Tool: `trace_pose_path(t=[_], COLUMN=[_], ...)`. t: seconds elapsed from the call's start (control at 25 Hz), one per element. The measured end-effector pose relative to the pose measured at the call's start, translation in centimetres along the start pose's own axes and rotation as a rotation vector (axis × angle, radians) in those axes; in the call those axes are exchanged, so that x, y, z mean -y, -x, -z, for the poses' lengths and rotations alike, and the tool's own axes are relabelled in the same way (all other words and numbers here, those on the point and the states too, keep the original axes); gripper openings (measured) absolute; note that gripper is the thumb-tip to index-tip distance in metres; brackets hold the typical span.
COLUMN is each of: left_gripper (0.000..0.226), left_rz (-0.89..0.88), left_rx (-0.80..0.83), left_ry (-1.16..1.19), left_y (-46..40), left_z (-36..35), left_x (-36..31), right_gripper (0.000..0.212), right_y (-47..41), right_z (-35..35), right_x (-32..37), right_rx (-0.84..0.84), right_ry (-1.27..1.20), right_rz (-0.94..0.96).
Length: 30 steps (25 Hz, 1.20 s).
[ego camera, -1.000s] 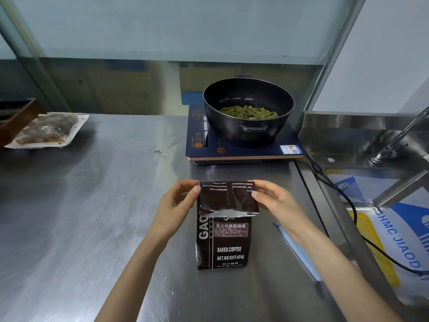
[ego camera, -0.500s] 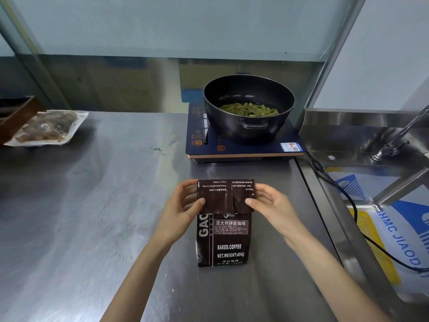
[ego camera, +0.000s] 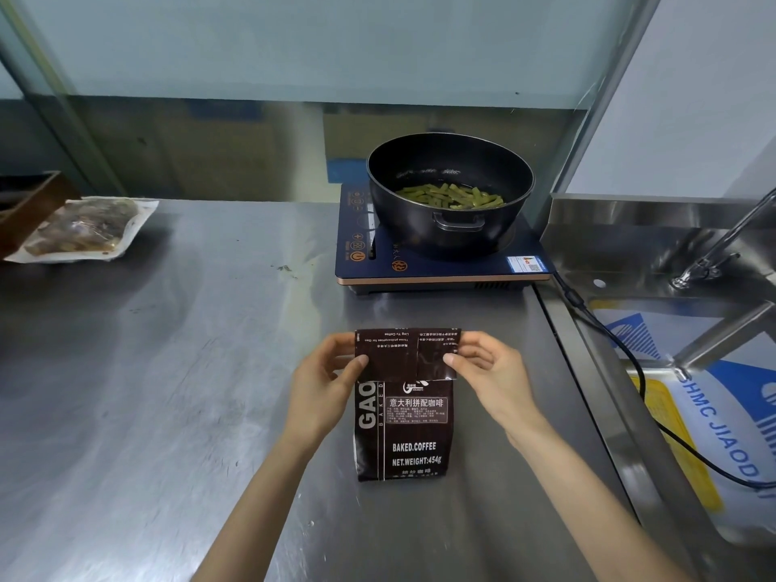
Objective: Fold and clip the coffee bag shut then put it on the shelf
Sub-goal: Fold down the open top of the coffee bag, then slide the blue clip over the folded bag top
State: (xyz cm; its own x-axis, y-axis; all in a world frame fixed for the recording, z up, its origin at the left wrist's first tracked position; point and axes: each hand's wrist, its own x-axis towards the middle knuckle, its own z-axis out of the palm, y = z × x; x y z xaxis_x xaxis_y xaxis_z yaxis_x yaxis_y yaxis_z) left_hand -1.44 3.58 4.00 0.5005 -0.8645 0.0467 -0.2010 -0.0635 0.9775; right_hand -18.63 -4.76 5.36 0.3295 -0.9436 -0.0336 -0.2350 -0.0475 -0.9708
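A dark brown coffee bag [ego camera: 403, 430] stands on the steel counter [ego camera: 168, 413], printed "BAKED.COFFEE" in white. Its top is folded forward into a flat flap [ego camera: 405, 354] that hangs over the front and shows upside-down print. My left hand [ego camera: 327, 380] pinches the flap's left edge, thumb in front. My right hand [ego camera: 487, 371] pinches the right edge the same way. No clip and no shelf are in view.
A black pot of green beans [ego camera: 451, 195] sits on a blue induction hob [ego camera: 441, 262] just behind the bag. Its black cable [ego camera: 621, 354] runs right into a steel sink [ego camera: 672, 262] with a tap [ego camera: 709, 262]. A sealed food pack [ego camera: 84, 228] lies far left.
The bag's top has been folded over and pressed flatter against the front. Both hands slid to the flap's side edges. A pale blue strip right of the bag is no longer visible.
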Motion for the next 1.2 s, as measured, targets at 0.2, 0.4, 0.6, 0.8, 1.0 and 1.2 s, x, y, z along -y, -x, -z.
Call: trace_pose_path(t=[0.2,0.4,0.6,0.8,1.0,1.2], left_gripper=[0.018,0.019,0.022,0.022,0.023,0.023], left_rz=[0.020,0.017,0.001,0.008,0.009,0.025], left_rx=[-0.008,0.032,0.040,0.038,0.018,0.011], left_ry=[0.010,0.041,0.049,0.054,0.034,0.033], left_y=[0.0,0.2,0.3,0.3,0.4,0.5], left_z=[-0.2,-0.1,-0.1,-0.1,-0.2,-0.4], left_x=[-0.1,-0.1,0.0,-0.1,-0.2,-0.3], right_gripper=[0.022,0.026,0.021,0.027,0.038,0.037], right_y=[0.0,0.2,0.6,1.4,2.4,3.1], right_z=[0.3,0.7,2.4,5.8,7.5,7.1], right_x=[-0.1,-0.5,-1.9,-5.7,-9.3,-10.7], right_rx=[0.004,0.054,0.011,-0.092,-0.088,-0.042], right_ry=[-0.016,-0.007,0.166,0.550,0.698,0.717], right_rz=[-0.011,0.017,0.062,-0.013,-0.244,-0.334])
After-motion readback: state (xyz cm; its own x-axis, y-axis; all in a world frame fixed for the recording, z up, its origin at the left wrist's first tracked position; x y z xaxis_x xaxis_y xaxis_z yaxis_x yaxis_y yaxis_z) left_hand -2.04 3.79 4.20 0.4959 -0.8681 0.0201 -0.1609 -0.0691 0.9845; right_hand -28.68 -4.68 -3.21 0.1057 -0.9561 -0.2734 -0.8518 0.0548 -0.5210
